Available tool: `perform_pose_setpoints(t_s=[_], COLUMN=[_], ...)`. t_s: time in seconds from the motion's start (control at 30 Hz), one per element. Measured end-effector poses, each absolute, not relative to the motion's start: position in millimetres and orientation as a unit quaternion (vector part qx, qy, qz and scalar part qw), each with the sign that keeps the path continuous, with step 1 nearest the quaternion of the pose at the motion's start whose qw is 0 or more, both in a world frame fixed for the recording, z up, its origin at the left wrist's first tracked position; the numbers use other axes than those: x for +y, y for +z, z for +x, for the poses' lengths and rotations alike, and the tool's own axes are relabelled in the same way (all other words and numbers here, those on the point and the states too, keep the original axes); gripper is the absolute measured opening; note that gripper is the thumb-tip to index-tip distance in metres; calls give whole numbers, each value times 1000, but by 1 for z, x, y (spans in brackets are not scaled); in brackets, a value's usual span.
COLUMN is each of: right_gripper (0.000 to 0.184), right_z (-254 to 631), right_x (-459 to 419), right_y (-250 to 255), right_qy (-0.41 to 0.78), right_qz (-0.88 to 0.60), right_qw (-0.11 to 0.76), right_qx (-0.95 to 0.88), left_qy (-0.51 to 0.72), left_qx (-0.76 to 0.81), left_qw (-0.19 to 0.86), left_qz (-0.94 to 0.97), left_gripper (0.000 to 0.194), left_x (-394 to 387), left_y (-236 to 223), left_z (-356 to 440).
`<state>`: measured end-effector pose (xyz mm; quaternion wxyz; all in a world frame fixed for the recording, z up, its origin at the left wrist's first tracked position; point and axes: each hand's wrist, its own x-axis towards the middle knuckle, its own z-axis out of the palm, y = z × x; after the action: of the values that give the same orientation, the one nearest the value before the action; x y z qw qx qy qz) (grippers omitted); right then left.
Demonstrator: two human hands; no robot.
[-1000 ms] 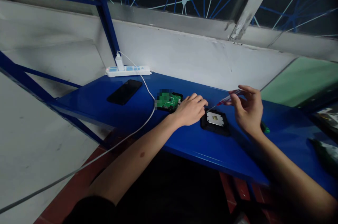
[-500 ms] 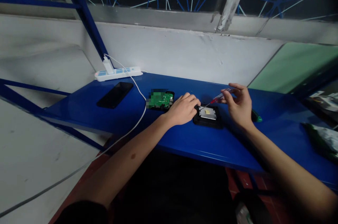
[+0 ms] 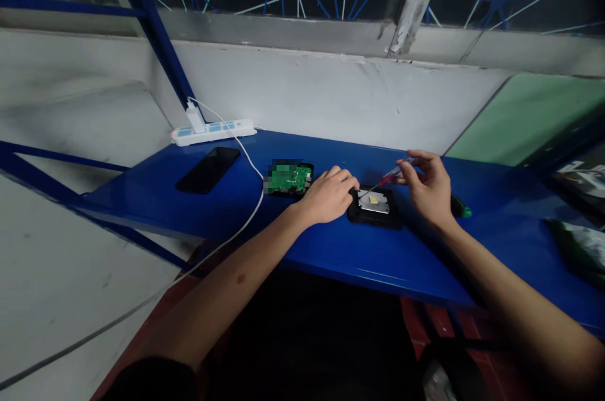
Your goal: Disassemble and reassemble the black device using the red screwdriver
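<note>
My right hand is closed around the handle of a thin screwdriver, clear with a red collar. The shaft slants down and left to the upper left corner of a silver metal plate. This plate, with a pale yellow pad on it, sits inside a black plastic case half lying flat. My left hand rests at the left side of the case, its bent fingers gripping the upper left edge near the screwdriver tip. Left of that hand, a green circuit board lies in a dark shell.
A black phone lies on the blue table at left. Behind it is a white power strip with a charger, whose white cable crosses the table. A green-tipped object is beyond my right wrist, and a bag lies at far right.
</note>
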<state>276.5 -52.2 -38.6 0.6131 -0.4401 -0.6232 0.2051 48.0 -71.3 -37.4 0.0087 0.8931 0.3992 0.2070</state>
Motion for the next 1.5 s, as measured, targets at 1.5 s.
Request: perform_pose_setpoints(t_s=[1.5], right_gripper=[36], right_z=[243], right_x=[-65], right_y=[-6], right_qy=[116], right_qz=[-334], right_qw=[500], right_qx=[-790], left_qy=[238], left_qx=[384], left_qw=[5], left_qz=[892], left_gripper=[21], left_x=[-72], left_y=[-37], left_z=[50])
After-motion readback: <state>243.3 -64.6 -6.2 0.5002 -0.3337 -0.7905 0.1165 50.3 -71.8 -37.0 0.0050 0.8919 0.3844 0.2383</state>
